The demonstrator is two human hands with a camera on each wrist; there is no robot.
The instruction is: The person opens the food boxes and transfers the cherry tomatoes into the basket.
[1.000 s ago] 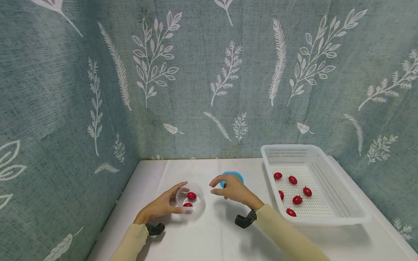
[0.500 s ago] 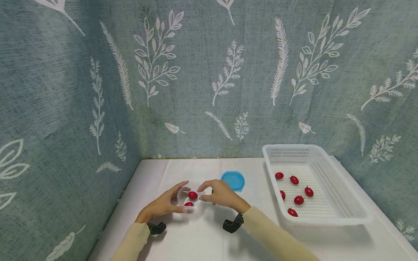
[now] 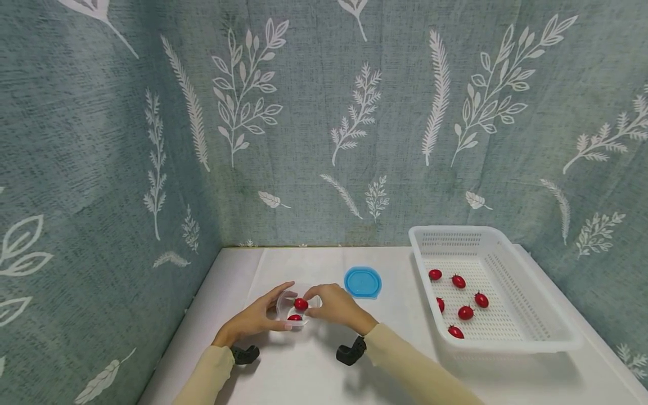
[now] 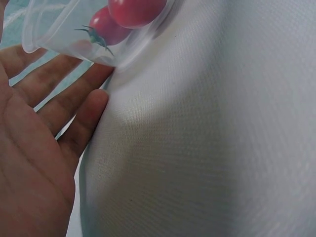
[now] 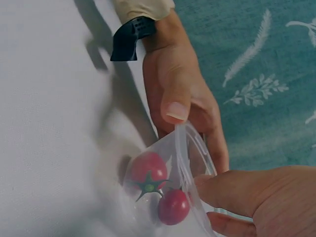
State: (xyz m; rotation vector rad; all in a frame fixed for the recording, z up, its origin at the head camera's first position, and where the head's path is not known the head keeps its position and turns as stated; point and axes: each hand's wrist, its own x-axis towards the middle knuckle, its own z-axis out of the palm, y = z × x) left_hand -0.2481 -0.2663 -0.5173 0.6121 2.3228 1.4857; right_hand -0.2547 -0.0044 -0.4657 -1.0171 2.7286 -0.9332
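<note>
A clear plastic container (image 3: 283, 308) tilts on the white table, two cherry tomatoes (image 5: 174, 206) inside it. My left hand (image 3: 255, 316) holds it from the left, fingers along the far side and thumb on the near side. In the right wrist view the left thumb touches its rim. My right hand (image 3: 338, 306) reaches in from the right. Its thumb and a finger (image 5: 217, 190) are apart at the container's mouth, close to one tomato, with nothing visibly pinched between them. The left wrist view shows both tomatoes through the clear wall (image 4: 54, 34).
A blue lid (image 3: 363, 282) lies behind the right hand. To the right stands a white perforated basket (image 3: 536, 344) with several cherry tomatoes (image 3: 466, 313) in its left part. Leaf-patterned cloth walls (image 3: 314, 112) close off the back and the sides.
My right hand has moved left, from above the blue lid to the container's mouth, leaving the lid in full view. My left hand keeps its hold on the container.
</note>
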